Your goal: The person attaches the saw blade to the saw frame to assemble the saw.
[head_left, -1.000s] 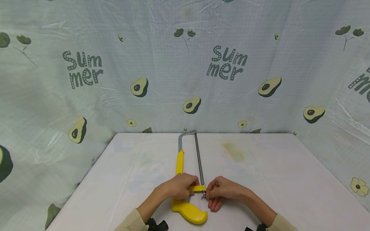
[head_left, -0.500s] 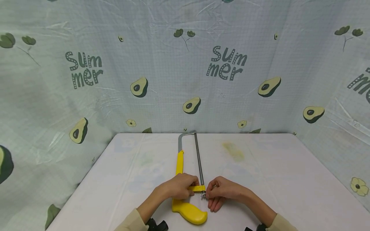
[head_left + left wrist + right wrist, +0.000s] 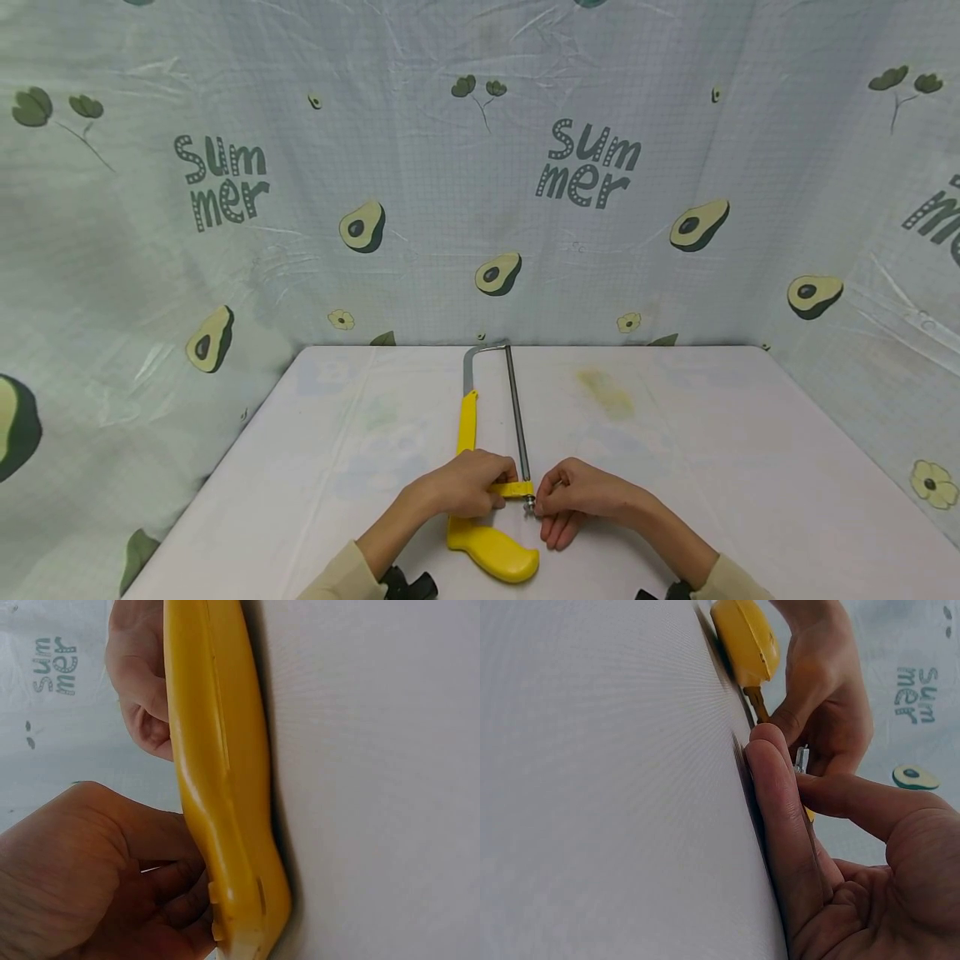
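As the left hand [image 3: 471,485] grips the yellow saw frame [image 3: 467,423], the right hand [image 3: 581,490] pinches its nut [image 3: 529,507]; blade [image 3: 517,412] seemingly fitted, nut's tightness unclear.

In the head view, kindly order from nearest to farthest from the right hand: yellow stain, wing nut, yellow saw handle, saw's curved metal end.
1. Wing nut, at the grip of the right hand, on its left.
2. Yellow saw handle, left and lower.
3. Yellow stain, farther up the table, slightly right.
4. Curved metal end, near the table's far edge, left.
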The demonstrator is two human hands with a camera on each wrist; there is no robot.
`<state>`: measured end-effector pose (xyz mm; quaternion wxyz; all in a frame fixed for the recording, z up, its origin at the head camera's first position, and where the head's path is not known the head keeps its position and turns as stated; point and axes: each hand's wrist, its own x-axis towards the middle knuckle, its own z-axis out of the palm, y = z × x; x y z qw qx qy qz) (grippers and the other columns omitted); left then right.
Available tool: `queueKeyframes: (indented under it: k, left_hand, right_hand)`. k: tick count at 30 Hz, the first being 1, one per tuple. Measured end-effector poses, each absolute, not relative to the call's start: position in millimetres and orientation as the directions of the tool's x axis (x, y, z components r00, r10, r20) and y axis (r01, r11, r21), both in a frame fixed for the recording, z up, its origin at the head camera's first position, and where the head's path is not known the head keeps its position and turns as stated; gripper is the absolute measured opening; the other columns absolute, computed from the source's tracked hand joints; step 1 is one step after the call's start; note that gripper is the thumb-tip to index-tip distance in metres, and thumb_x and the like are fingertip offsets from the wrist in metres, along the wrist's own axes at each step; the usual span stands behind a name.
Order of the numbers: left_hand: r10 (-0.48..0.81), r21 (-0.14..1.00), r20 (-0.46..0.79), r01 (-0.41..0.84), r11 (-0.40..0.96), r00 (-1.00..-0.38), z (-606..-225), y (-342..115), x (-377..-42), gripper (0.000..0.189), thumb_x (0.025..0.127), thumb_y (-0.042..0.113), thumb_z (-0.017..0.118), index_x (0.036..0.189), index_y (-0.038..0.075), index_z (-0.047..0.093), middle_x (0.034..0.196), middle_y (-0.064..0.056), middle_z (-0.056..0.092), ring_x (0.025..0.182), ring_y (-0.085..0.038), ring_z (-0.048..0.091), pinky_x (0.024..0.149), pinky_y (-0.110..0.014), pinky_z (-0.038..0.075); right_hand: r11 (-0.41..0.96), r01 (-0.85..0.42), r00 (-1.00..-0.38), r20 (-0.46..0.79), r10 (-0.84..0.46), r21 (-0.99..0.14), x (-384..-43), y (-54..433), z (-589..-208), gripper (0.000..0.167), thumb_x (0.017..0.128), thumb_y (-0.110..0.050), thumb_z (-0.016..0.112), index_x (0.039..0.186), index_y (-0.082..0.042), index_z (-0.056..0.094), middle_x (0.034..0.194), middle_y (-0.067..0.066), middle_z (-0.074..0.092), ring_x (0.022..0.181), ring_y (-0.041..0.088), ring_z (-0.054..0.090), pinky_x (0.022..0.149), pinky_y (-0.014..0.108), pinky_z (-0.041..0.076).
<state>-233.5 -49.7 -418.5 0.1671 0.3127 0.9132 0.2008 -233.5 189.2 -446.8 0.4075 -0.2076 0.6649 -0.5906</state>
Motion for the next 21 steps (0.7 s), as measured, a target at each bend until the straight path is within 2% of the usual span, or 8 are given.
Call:
queueKeyframes:
  k: [21]
  left_hand:
    - [0.643,0.471,-0.178,0.509,0.72,-0.745,-418.9,-50.0,-235.8,0.017,0.093,0.011,0.073,0.107,0.017,0.066,0.083,0.011,0.055,0.076,-0.005,0.049,0.073,-0.02,0.043]
  right_hand:
    - [0.213,0.206,-0.567,-0.294,-0.769,-0.955,-234.8,190.1,-445.6,0.022,0.096,-0.009,0.062,0.104,0.011,0.066,0.078,0.005,0.075,0.067,0.012,0.075,0.062,0.026,0.06]
